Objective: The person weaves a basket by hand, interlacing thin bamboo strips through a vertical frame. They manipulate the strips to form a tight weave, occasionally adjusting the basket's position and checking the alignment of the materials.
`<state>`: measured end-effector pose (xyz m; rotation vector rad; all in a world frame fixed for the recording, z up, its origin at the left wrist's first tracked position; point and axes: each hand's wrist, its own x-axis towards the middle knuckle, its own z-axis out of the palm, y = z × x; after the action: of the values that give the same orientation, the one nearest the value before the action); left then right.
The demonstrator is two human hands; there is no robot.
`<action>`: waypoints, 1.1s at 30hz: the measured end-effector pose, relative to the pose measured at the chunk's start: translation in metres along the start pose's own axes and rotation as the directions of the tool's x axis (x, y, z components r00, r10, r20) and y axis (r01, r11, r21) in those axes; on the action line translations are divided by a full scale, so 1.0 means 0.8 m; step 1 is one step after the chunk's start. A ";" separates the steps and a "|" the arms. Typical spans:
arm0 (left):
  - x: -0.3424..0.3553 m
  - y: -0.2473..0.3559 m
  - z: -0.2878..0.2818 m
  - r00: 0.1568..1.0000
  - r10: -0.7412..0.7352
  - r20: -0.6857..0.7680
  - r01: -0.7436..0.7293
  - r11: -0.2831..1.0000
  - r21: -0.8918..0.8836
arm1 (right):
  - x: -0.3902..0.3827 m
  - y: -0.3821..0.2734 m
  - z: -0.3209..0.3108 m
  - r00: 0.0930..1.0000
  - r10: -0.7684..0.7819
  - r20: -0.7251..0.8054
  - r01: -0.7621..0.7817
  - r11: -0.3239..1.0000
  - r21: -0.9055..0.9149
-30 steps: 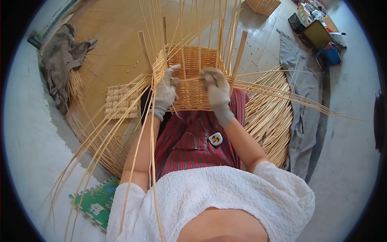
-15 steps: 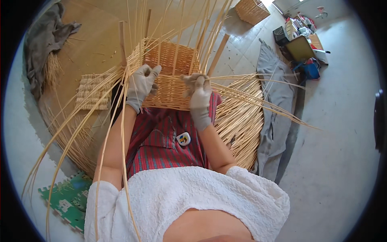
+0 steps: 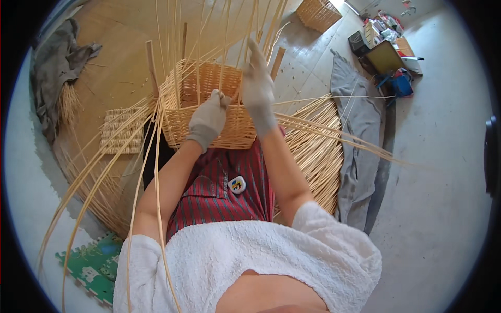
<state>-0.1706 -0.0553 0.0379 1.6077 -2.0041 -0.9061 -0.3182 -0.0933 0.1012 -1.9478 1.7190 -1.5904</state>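
A half-woven wicker basket (image 3: 227, 127) rests against my lap, with tall pale willow rods (image 3: 224, 44) rising from its walls. Grey-white work gloves cover both hands. At the near rim my left hand (image 3: 207, 121) is closed, thumb and fingertips pinching an upright rod. My right hand (image 3: 257, 86) is raised at the basket's right side, its fingers stretched upward beside the rods; whether a rod lies behind them is hidden. Thick wooden corner posts (image 3: 152, 68) stand above the basket. Long loose strands (image 3: 88, 183) fan out from its left corner toward me.
A pile of cut rods (image 3: 315, 156) lies to the right on grey cloth (image 3: 357, 146). Left are a flat woven panel (image 3: 121, 131), another grey cloth (image 3: 57, 68) and a green foam mat (image 3: 94, 266). A finished-looking basket (image 3: 319, 14) and boxed clutter (image 3: 389, 57) stand farther off.
My left hand has moved right from the basket's left side to the near rim's middle. My right hand has risen, its fingers straightening upward. The basket has tilted and shifted slightly left.
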 end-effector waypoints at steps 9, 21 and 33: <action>0.018 -0.010 -0.014 1.000 0.003 0.009 -0.003 1.000 -0.018 | -0.148 0.002 -0.130 0.770 0.625 0.129 -0.638 0.747 0.190; -0.126 -0.142 -0.069 0.679 -0.405 -0.612 -0.361 0.541 -0.759 | -0.162 -0.051 -0.035 0.796 0.449 0.407 -0.464 0.883 -0.067; -0.130 -0.074 -0.022 0.348 -0.433 -0.831 -0.529 0.641 -0.556 | -0.186 -0.226 0.074 0.713 -0.315 0.626 0.298 0.945 0.136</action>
<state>-0.0913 0.0341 0.0165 1.0253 -0.5787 -0.4211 -0.1277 0.0549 0.1010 -2.4641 1.1239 -0.8020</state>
